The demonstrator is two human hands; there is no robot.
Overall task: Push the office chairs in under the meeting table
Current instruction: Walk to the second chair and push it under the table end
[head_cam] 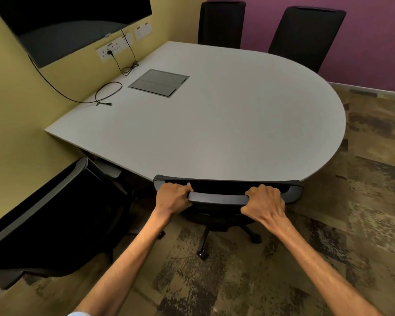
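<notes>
A grey meeting table (226, 124) with a rounded right end fills the middle of the view. Right at its near edge stands a black office chair (217, 198), its backrest top touching the table rim and its wheeled base showing below. My left hand (172, 197) grips the left part of the backrest's top bar. My right hand (266, 200) grips the right part of the same bar. A second black chair (55, 222) stands at the near left, angled, with its seat partly under the table corner. Two more black chairs (221, 23) (306, 35) stand at the far side.
A yellow wall with a dark screen (66, 21) and sockets (111, 51) runs along the left. Black cables (107, 94) lie on the table beside a flush cable hatch (159, 83). A purple wall backs the far chairs. Patterned carpet (363, 201) stretches to the right.
</notes>
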